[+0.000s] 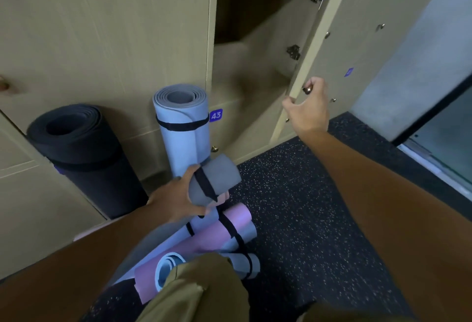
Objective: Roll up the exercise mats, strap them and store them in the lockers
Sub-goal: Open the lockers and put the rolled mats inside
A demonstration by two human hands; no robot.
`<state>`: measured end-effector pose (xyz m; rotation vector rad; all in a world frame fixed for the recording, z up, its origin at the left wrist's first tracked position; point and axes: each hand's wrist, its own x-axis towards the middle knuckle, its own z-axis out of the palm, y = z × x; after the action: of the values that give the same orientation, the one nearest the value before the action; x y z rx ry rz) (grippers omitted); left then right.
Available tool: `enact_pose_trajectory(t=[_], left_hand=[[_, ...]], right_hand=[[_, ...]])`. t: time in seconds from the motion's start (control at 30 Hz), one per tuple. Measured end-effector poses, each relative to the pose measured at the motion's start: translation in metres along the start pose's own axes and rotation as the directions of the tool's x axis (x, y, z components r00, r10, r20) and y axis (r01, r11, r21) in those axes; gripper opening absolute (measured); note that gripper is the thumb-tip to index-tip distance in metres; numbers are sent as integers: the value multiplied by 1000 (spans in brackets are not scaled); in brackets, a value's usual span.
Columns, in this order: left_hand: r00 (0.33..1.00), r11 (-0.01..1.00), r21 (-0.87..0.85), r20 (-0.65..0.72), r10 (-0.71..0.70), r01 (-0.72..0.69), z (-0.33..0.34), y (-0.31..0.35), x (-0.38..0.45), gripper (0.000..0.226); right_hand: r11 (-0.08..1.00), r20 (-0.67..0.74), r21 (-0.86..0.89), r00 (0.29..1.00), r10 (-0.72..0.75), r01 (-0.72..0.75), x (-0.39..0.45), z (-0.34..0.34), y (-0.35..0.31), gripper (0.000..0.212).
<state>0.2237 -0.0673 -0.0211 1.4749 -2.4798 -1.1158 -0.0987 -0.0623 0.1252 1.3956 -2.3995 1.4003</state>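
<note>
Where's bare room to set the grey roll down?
Free: the open locker beside its door, and the speckled floor between the pink mat and right hand. Crowded: left wall, where the black mat and blue mat stand.

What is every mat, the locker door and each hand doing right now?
Locker door: swung open.
Right hand: grips the door's edge.
Left hand: grips the grey mat.
Grey mat: rolled, strapped, held up.
Light blue mat: rolled, strapped, standing upright against the lockers.
Black mat: rolled, standing, leaning on the lockers.
Pink mat: rolled, strapped, lying on the floor.
Locker 43: shut.
</note>
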Motion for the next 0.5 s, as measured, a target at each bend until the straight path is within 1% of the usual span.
enact_pose_trajectory(t=[0.07,0.13,0.2,0.3,0.4,0.5], left_hand=[[999,1000,-3,33,26,-26,0,14,0,130],[997,998,24,56,53,-54,0,27,2,131],[995,996,47,59,77,-79,2,38,5,133],[993,994,43,68,97,-100,7,51,10,133],[991,993,26,60,117,-118,14,62,15,135],[990,991,42,56,126,-129,18,69,21,135]], right_hand=[[998,13,31,998,63,-63,-6,-17,16,38],[994,15,53,995,96,-97,-11,-34,33,36],[993,3,8,993,120,-120,-13,-49,49,30],[979,-87,-74,979,185,-191,-14,-64,70,25],[938,-146,-83,935,322,-336,-6,-82,91,25],[885,-140,-85,885,445,-459,5,-98,107,25]])
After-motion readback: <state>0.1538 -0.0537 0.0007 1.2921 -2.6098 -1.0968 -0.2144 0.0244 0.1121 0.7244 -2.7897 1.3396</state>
